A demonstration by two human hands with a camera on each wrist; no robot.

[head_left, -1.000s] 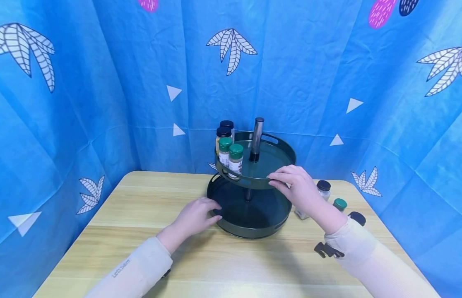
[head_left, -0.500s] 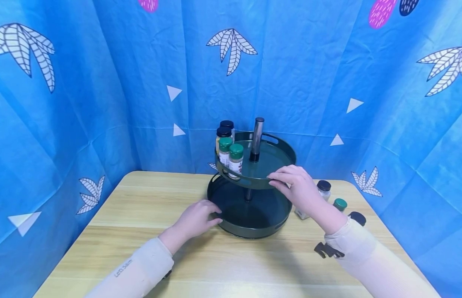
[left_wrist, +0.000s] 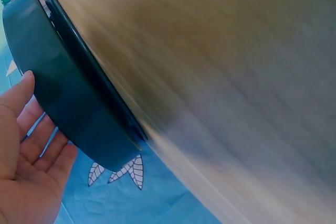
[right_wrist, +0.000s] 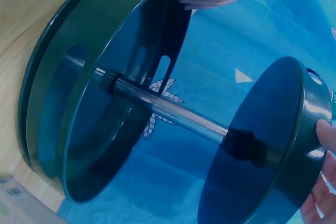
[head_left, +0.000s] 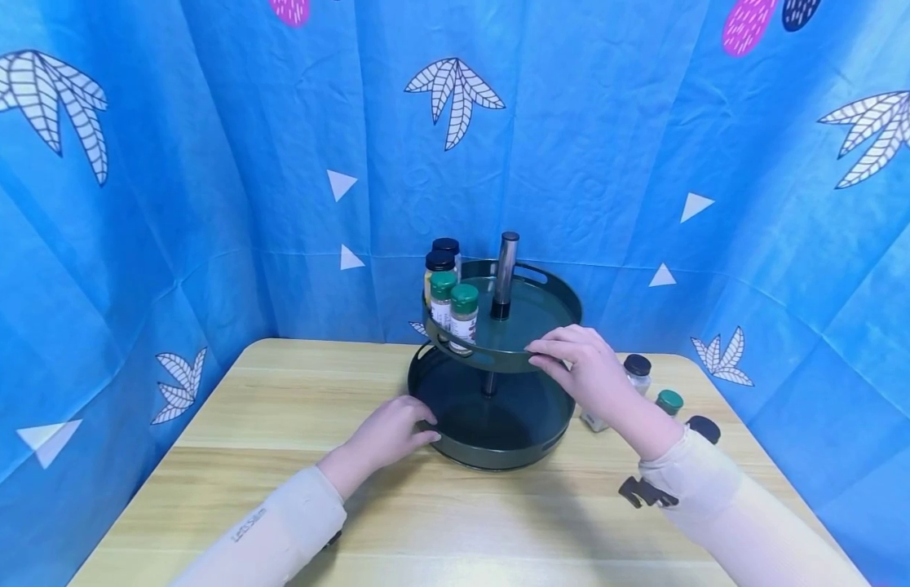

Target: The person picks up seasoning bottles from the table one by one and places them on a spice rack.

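A dark green two-tier turntable rack stands on the table. My left hand pinches the left rim of its lower tray, thumb on the outer wall in the left wrist view and fingertips over the rim in the right wrist view. Higher up, my right hand pinches the front right rim of the upper tray. Two green-capped spice jars and two black-capped jars stand upright at the upper tray's left side. The lower tray holds nothing visible. A metal post joins the tiers.
Right of the rack, partly behind my right forearm, stand a black-capped jar, a green-capped jar and another black-capped one. Blue patterned curtain surrounds the wooden table at the back and sides.
My left hand has shifted slightly right and down along the lower tray's rim. The right hand, the rack and the jars show no clear movement.
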